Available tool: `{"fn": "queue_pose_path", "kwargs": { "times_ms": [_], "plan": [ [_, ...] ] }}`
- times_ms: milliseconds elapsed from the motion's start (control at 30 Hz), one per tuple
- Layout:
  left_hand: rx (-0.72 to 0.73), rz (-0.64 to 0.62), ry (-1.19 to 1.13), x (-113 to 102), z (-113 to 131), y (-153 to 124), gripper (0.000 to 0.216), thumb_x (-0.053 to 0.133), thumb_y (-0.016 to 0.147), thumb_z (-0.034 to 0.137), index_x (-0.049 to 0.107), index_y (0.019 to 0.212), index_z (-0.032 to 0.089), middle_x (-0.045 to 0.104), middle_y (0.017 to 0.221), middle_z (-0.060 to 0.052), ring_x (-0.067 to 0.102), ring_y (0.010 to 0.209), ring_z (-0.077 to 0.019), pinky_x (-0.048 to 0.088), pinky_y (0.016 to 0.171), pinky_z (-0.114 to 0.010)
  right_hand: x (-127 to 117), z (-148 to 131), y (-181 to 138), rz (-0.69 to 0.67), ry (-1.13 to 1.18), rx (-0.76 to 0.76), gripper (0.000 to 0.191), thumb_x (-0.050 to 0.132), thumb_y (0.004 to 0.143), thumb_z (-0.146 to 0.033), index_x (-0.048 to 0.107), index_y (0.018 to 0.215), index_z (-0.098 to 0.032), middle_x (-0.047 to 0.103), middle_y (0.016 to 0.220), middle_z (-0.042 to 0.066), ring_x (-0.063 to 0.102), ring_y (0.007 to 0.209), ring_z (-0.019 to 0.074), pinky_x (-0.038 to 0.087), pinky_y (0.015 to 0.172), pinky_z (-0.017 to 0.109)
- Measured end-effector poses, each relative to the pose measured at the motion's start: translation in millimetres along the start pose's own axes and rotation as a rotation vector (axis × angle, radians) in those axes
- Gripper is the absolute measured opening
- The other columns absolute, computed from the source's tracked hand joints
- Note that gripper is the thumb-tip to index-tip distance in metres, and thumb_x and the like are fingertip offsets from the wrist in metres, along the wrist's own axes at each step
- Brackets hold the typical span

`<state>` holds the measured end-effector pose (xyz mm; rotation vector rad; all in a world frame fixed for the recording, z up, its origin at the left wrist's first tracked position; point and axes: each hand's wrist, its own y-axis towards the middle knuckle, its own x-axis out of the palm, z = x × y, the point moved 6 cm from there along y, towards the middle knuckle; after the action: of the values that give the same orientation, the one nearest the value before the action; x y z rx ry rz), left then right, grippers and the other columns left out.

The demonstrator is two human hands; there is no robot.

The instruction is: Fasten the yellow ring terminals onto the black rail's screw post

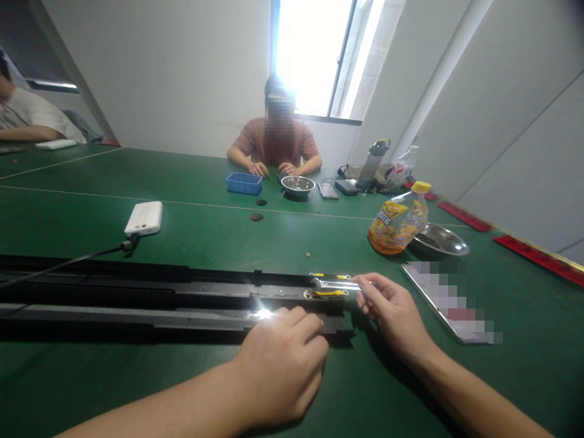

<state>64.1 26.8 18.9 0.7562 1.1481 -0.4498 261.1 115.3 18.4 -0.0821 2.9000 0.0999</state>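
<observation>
Long black metal rails (137, 298) lie side by side across the green table (205, 231), reaching off to the left. My left hand (280, 362) rests on the near rail by its right end, fingers curled down over it. My right hand (392, 310) pinches a small silvery metal piece (337, 284) at the right end of the rails, next to yellow fittings (328, 293).
A yellow-capped bottle (399, 222) and a steel bowl (438, 241) stand at right, with a flat phone-like slab (449, 304) nearer. A white power bank (145, 218) with a cable lies at left. A person sits opposite behind a blue tray (244, 182) and another steel bowl (298, 184).
</observation>
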Motion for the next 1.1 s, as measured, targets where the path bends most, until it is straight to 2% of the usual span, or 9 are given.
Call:
{"fn": "queue_pose_path", "kwargs": {
  "times_ms": [167,700,1100],
  "plan": [
    [0.004,0.007,-0.002,-0.3,0.0,0.6,0.008,0.057,0.098,0.026,0.063,0.097,0.022,0.067,0.112,-0.007,0.058,0.092,-0.0252,0.049,0.074,-0.042,-1.8,18.3,0.2,0.021,0.028,0.039,0.047,0.076,0.090,-0.065,0.071,0.089,-0.018,0.057,0.066,-0.001,0.049,0.057,0.0148,0.035,0.052,0.026],
    [0.009,0.006,0.000,2.3,0.9,1.0,0.007,0.056,0.098,0.026,0.062,0.098,0.022,0.067,0.112,-0.007,0.057,0.091,-0.0252,0.047,0.075,-0.042,5.9,15.5,1.9,-0.069,0.018,0.098,0.052,0.073,0.089,-0.069,0.070,0.092,-0.017,0.055,0.064,-0.003,0.044,0.053,0.0121,0.027,0.047,0.023],
    [0.017,0.026,-0.004,1.7,1.3,1.3,0.008,0.056,0.099,0.026,0.062,0.098,0.022,0.067,0.113,-0.006,0.056,0.091,-0.0254,0.047,0.075,-0.042,2.5,19.5,3.7,-0.063,0.045,0.087,0.052,0.074,0.090,-0.068,0.069,0.088,-0.017,0.052,0.062,-0.003,0.040,0.052,0.0107,0.025,0.046,0.022]
  ]
}}
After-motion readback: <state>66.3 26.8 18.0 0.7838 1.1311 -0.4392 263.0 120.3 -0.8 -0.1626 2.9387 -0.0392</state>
